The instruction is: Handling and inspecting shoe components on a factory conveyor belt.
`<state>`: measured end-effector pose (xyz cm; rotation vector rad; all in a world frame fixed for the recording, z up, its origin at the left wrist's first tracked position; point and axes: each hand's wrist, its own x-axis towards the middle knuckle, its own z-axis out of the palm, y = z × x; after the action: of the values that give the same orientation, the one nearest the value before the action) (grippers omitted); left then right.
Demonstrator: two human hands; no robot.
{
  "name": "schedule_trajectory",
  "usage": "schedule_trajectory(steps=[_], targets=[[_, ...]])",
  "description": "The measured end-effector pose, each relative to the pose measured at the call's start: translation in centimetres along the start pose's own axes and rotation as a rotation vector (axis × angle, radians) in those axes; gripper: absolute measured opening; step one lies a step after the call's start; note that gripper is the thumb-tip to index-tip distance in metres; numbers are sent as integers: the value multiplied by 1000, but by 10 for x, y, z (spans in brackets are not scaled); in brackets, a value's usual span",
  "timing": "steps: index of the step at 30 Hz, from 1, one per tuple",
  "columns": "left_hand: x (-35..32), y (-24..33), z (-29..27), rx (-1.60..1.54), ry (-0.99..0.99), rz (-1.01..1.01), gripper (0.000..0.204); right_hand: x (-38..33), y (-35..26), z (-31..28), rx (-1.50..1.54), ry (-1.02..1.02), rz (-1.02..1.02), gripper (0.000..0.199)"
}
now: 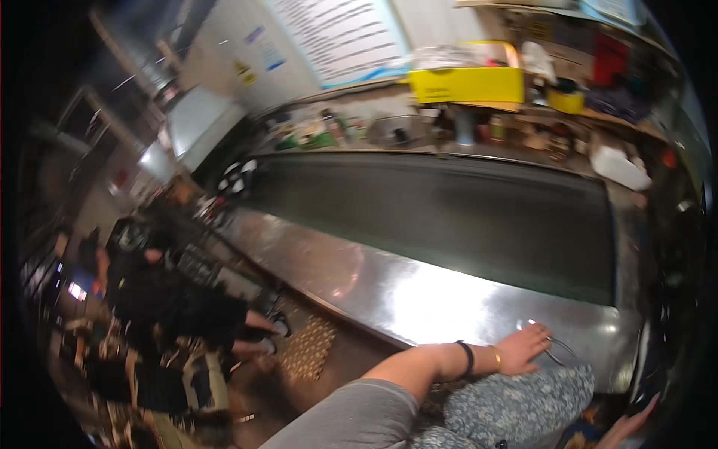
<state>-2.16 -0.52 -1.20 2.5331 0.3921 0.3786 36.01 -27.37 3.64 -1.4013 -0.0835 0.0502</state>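
Observation:
My left hand [523,349], below a gold bracelet and a black wristband, lies on the near steel ledge [359,280] of a long bench. Its fingers are stretched out, and a thin curved metal loop [562,347] shows at the fingertips. Whether the fingers touch that loop is too blurred to tell. Beyond the ledge stretches a dark flat bed [441,217], set inside the steel frame. Grey-blue floral cloth [516,408] bulges just below my left hand. At the lower right edge my right hand [632,425] is only partly visible and smeared; nothing can be made out in it.
Behind the bed, a yellow box [467,84], a white plastic jug [621,166] and several bottles crowd the back shelves. A poster [336,37] hangs on the wall. To the left, a person in dark clothes [164,292] is near a patterned mat [309,346].

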Motion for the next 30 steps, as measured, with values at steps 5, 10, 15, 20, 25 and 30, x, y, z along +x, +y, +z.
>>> schedule_trajectory(steps=[5, 10, 15, 20, 25, 30], targets=[[1, 1, -3, 5, 69, 32, 71, 192, 149, 87, -974, -246, -659, 41], [8, -10, 2, -38, 52, 32, 73, 148, 195, 154, -1149, -478, -435, 52], [-5, -12, -4, -73, 50, -10, 73, -5, 148, 171, -1376, -848, -733, 58], [-2, -12, 11, -55, 122, 9, 73, -26, 140, 151, -1525, -774, -914, 54], [-1, -12, 7, -42, 114, 16, 72, -25, 144, 148, -1535, -765, -920, 52], [-5, -10, 2, -47, 99, 23, 73, -29, 139, 150, -1564, -781, -867, 52]])
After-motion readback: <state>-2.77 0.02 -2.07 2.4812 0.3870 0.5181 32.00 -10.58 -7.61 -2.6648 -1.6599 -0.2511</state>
